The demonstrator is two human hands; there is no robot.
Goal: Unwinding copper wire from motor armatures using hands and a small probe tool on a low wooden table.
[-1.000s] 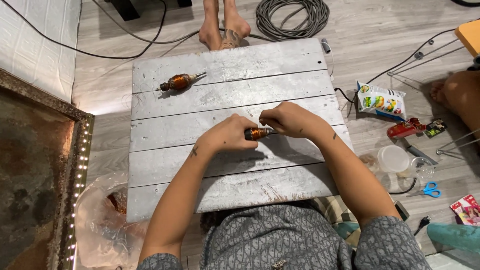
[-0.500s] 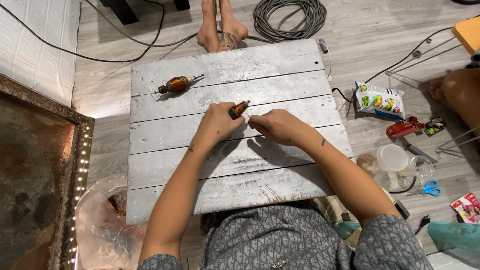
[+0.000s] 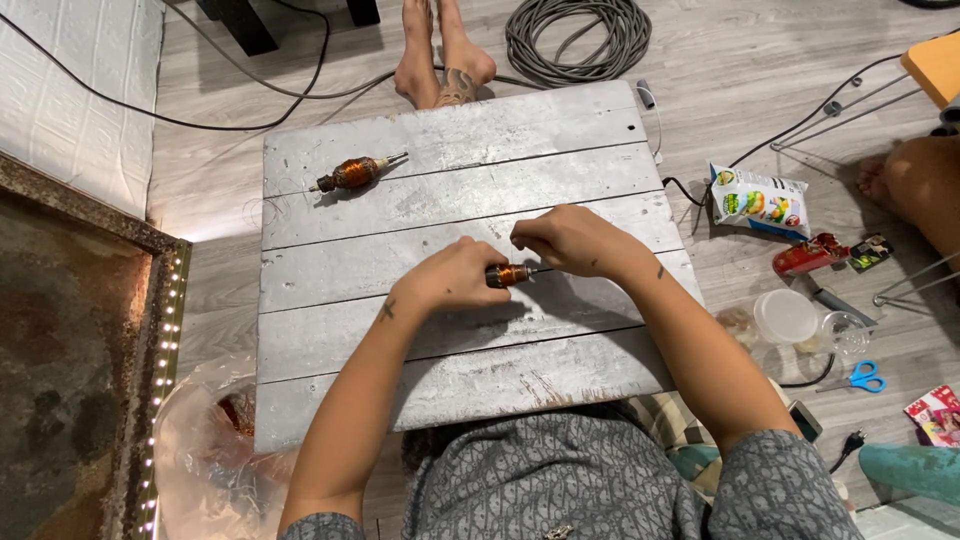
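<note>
Over the middle of a low grey plank table [image 3: 440,200], both my hands hold a small motor armature with copper windings [image 3: 508,275]. My left hand [image 3: 450,280] grips its left end. My right hand [image 3: 560,240] pinches the thin shaft at its right end. The armature lies roughly level between them, just above the planks. A second, larger copper-wound armature [image 3: 352,173] lies alone on the far left part of the table, apart from both hands.
Another person's bare feet [image 3: 440,50] rest at the table's far edge, beside a coiled grey cable [image 3: 575,35]. A snack bag [image 3: 758,200], red tool [image 3: 810,255], plastic cups [image 3: 790,318] and blue scissors [image 3: 860,377] lie on the floor right. A framed panel with lights [image 3: 90,360] stands left.
The small armature was tilted up in my left hand half a second ago, with my right hand just beside it. Now it lies level lower down, held by both hands.
</note>
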